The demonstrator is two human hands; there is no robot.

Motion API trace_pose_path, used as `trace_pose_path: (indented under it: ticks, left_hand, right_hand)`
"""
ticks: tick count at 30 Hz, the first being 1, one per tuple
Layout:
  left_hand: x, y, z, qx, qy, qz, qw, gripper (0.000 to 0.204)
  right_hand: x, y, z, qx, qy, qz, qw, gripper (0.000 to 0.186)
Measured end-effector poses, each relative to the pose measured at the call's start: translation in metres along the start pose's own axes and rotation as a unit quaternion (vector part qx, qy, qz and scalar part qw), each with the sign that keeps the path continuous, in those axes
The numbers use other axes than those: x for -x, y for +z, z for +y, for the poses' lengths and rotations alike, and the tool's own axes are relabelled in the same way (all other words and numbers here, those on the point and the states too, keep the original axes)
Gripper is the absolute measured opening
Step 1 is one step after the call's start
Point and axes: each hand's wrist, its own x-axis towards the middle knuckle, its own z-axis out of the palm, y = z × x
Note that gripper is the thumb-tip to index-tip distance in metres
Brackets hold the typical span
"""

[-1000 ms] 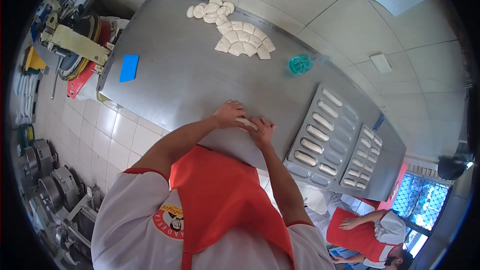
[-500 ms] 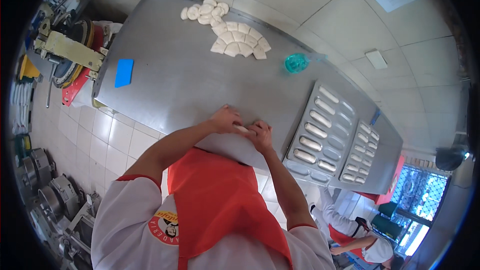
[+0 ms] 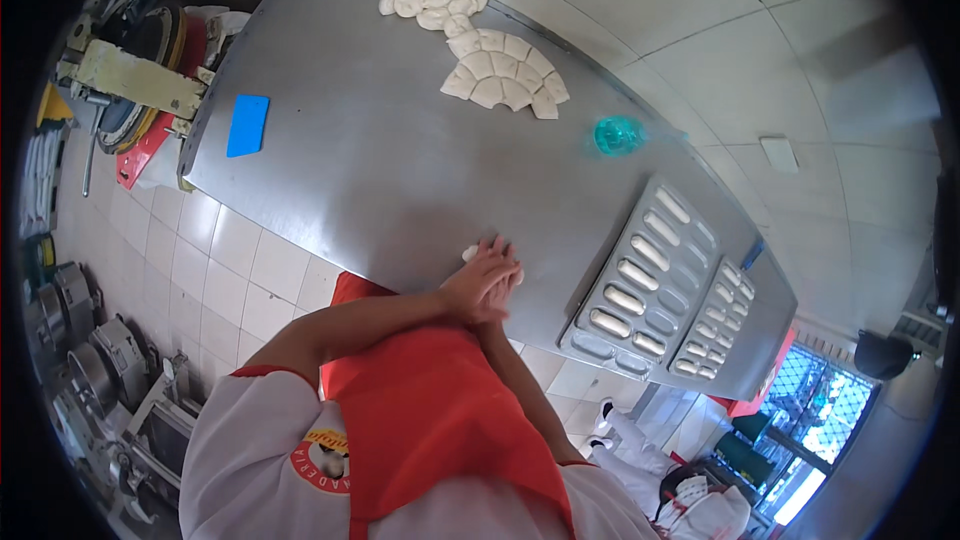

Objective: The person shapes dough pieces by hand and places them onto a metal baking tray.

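Note:
My left hand (image 3: 472,287) and my right hand (image 3: 492,308) lie one across the other near the front edge of the steel table. Their fingers are stretched out flat, pressing down. Beneath them is a piece of dough (image 3: 469,253), whose pale ends show on both sides of the fingers; its middle is hidden. The overlap partly hides my right hand. Farther back on the table, cut dough pieces (image 3: 513,71) form a fan shape, with several rounded dough pieces (image 3: 434,18) heaped beside it.
At right, a large moulded baking tray (image 3: 642,250) holds several dough rolls, with another tray (image 3: 711,315) beyond it. A green transparent bottle (image 3: 618,135) lies at the back edge. A blue scraper (image 3: 248,126) rests at left, near a machine (image 3: 140,80). Another person (image 3: 690,500) is at lower right.
My hands have gone from handling the dough with bent fingers, side by side, to lying flat across each other on it. The view has shifted, and the other person has moved.

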Motion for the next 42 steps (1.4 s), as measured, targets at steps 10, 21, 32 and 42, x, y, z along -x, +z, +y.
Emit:
trace_pose_path:
  ticks: [10, 21, 32, 42]
  left_hand:
    - [-0.128, -0.005, -0.043, -0.077, -0.015, 0.117, 0.990, 0.077]
    - [-0.047, 0.034, -0.034, -0.113, -0.056, 0.081, 0.989, 0.083]
    - [-0.080, 0.026, -0.036, -0.087, -0.005, 0.102, 0.991, 0.063]
    - [-0.037, -0.058, -0.051, -0.225, -0.013, -0.045, 0.973, 0.038]
  right_hand:
    - [-0.135, -0.020, 0.031, 0.082, 0.037, -0.037, 0.995, 0.055]
    - [-0.056, -0.007, 0.044, 0.140, 0.051, -0.082, 0.985, 0.063]
    - [-0.087, -0.030, 0.070, 0.031, 0.003, -0.025, 0.999, 0.069]
    - [-0.032, -0.084, 0.082, -0.158, 0.117, 0.000, 0.980, 0.048]
